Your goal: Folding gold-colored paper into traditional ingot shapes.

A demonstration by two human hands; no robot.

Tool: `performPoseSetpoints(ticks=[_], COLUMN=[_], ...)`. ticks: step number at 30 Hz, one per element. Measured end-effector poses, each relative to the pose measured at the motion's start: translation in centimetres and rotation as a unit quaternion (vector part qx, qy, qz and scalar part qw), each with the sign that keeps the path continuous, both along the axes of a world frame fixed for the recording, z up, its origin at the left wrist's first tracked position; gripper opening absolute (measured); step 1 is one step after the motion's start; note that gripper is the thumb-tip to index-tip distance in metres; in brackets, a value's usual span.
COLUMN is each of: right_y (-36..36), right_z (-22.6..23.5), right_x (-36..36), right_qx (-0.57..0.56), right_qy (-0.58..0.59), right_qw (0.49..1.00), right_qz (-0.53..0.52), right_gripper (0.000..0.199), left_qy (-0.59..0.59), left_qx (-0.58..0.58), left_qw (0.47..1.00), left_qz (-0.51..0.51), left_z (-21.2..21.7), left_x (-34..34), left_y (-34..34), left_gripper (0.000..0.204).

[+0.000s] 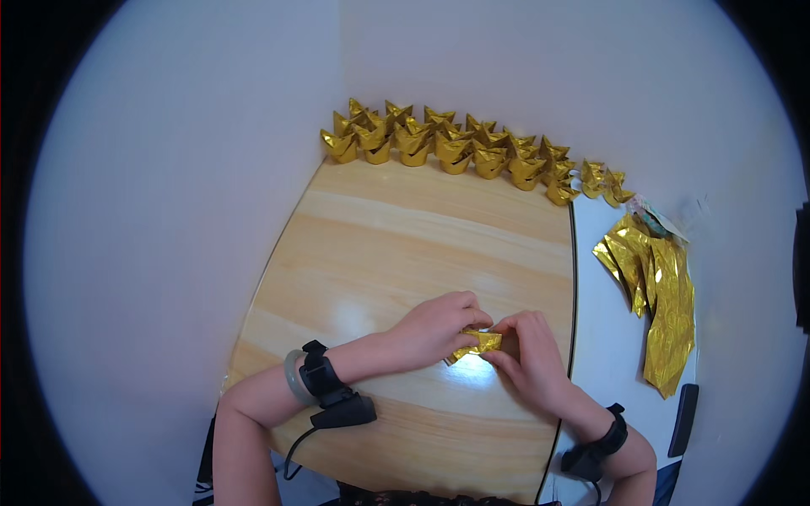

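Note:
My left hand (pixel 434 329) and my right hand (pixel 531 358) meet over the wooden table (pixel 396 236), both pinching a small piece of folded gold foil paper (pixel 477 343). The paper is partly hidden by my fingers. Each wrist wears a black strap device, and the left wrist also has a pale bangle. Along the table's far edge stands a row of several folded gold paper ingots (pixel 456 148).
A pile of loose gold foil sheets (pixel 658 287) lies on a white surface (pixel 607 354) to the right of the table. A dark flat object (pixel 683 419) rests near that surface's right edge. White walls close in on the left and back.

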State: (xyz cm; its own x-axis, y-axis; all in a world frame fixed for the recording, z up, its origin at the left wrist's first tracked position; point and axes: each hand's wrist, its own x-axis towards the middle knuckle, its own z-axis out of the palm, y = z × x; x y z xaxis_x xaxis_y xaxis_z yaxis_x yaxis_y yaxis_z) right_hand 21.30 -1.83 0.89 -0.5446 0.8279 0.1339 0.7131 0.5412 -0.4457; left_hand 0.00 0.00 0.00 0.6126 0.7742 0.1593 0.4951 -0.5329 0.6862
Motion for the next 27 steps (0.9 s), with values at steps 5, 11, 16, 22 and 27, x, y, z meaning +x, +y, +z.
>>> performPoseSetpoints(ticks=[5, 11, 16, 22, 27], right_y=[-0.6, -0.2, -0.1, 0.0, -0.2], right_z=[0.3, 1.3, 0.9, 0.8, 0.7], right_x=[-0.1, -0.2, 0.9, 0.7, 0.6], right_qx=[-0.186, 0.079, 0.132, 0.214, 0.206], right_qy=[0.265, 0.296, 0.191, 0.096, 0.038], right_qw=[0.946, 0.951, 0.964, 0.964, 0.972], right_qz=[0.007, 0.037, 0.130, 0.123, 0.111], right_gripper=[0.060, 0.057, 0.042, 0.038, 0.037], left_qy=[-0.091, -0.417, -0.305, -0.053, 0.011], left_qx=[-0.115, -0.320, -0.167, 0.118, 0.170], left_qw=[0.989, 0.850, 0.936, 0.991, 0.985], left_qz=[0.011, -0.022, -0.057, -0.030, 0.016], left_z=[1.0, 1.2, 0.7, 0.0, 0.8], left_x=[0.2, 0.5, -0.7, -2.4, -1.6], left_y=[-0.5, -0.1, 0.1, 1.4, 0.2], left_gripper=[0.014, 0.014, 0.011, 0.021, 0.020])
